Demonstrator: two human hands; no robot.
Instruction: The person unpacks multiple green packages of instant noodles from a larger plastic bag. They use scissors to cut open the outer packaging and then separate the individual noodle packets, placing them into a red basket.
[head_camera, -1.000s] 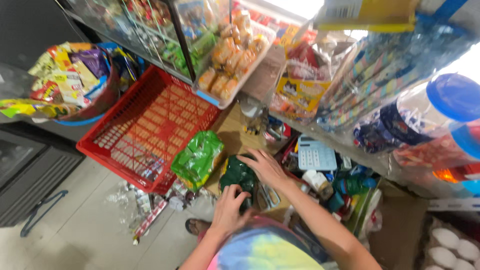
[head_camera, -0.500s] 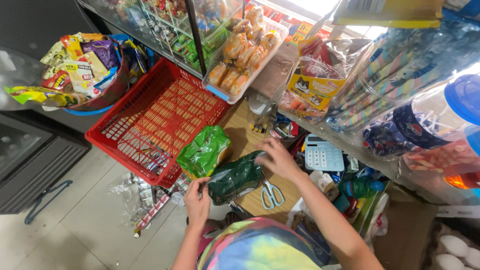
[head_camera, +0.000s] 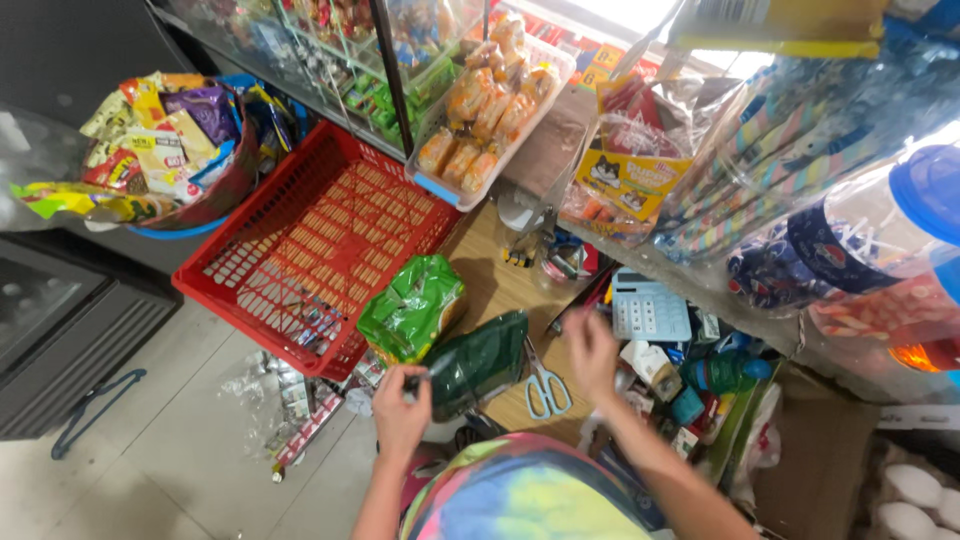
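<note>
At lower centre, your left hand (head_camera: 402, 408) still pinches the dark green packet (head_camera: 475, 362); your right hand (head_camera: 590, 352) has let go, hovering empty above the scissors (head_camera: 543, 382).

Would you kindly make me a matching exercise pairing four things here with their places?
Things:
1. dark green bag
2. scissors
3. calculator
4. red basket

Places:
A. at the left, tilted against the shelves
B. pinched by the left hand
C. on the wooden top beside the right hand
D. beyond the right hand, by the shelf edge

Pairs: 1-B, 2-C, 3-D, 4-A
</note>
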